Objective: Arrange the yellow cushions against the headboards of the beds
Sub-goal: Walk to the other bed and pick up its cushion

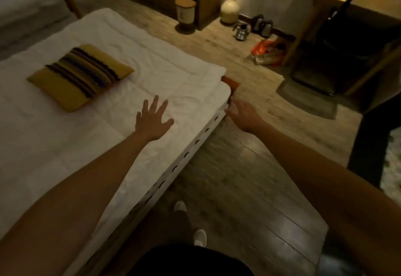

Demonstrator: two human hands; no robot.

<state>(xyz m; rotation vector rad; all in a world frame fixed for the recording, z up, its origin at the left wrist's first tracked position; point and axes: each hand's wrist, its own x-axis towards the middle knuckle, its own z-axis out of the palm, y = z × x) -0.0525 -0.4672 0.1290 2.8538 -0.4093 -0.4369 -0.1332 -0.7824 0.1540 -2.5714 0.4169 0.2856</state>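
A yellow cushion [80,75] with dark stripes lies flat on the white bed [184,67], toward its left side. My left hand [153,119] rests on the white cover with fingers spread, to the right of the cushion and apart from it. At the bed's corner, my right hand [244,115] is open, its fingertips touching the edge of the cover. No headboard is in view.
A second bed [26,4] shows at the top left. On the wooden floor beyond stand a lidded bin [185,14], a round vase [229,10], a kettle [240,31] and an orange bag [268,50]. A dark chair and wooden desk [347,36] stand at right.
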